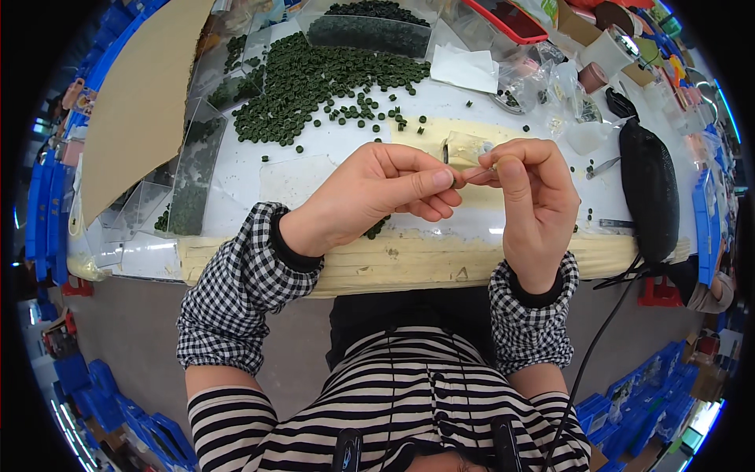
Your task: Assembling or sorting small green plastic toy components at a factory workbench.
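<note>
My left hand (377,189) is closed in a pinch above the near part of the table, with a small dark green round part (455,183) between thumb and forefinger. Facing it, my right hand (536,197) is pinched too, its fingertips almost touching the left ones. What the right fingers hold is too small and covered to make out. Beyond my left hand spreads a loose pile of small dark green round parts (299,82). A few of them lie scattered close to my fingers. Just behind the hands, a small dark upright piece (446,153) stands on a tape-covered patch.
Clear boxes of green parts stand at the back (370,35) and left (197,173), beside a cardboard sheet (138,102). White paper (464,69) and a red-cased phone (511,20) lie at the back. A black pouch (649,185) with a cable rests at the right.
</note>
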Demonstrator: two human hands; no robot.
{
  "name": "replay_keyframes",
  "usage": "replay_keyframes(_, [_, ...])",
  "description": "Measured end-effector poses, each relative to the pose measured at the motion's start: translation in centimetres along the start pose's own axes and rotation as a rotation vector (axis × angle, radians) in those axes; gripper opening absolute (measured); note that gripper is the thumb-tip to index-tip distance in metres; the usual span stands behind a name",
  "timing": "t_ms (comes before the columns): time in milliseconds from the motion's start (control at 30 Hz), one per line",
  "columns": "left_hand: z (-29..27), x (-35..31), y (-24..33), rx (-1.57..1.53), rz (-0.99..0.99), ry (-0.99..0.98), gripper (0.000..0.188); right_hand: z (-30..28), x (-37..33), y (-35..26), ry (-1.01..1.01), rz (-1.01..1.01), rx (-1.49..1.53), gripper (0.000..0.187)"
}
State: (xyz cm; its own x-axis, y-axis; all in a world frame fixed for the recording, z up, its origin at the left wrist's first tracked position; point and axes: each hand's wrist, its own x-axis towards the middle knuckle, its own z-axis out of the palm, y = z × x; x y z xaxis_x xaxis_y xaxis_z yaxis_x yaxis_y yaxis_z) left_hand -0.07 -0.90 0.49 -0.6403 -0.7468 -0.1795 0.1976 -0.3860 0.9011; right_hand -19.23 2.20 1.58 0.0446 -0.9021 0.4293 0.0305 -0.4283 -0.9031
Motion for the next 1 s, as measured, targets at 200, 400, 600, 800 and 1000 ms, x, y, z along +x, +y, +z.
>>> replay_keyframes(200, [0.0, 0.1, 0.0, -0.006, -0.001, -0.011, 0.024, -0.1, -0.1, 0.1, 0.008, 0.016, 0.013, 0.011])
replay_keyframes(400, [0.0, 0.1, -0.1, 0.011, 0.002, 0.025, 0.023, -1.5, 0.7, 0.9, 0.224, -0.099, -0.217, 0.011])
replay_keyframes(600, [0.4, 0.1, 0.2, 0.013, 0.012, 0.082, 0.025, -2.3, 1.7, 2.5, 0.205, -0.27, -0.728, 0.007])
replay_keyframes(800, [-0.1, 0.0, -0.1, 0.012, 0.021, 0.075, 0.024, -3.0, 1.1, 2.2, 0.178, -0.206, -0.78, 0.019])
replay_keyframes(1000, [0.3, 0.0, 0.0, 0.041, 0.056, 0.093, 0.021, -7.6, -1.5, 0.4, 0.22, -0.073, -0.863, 0.013])
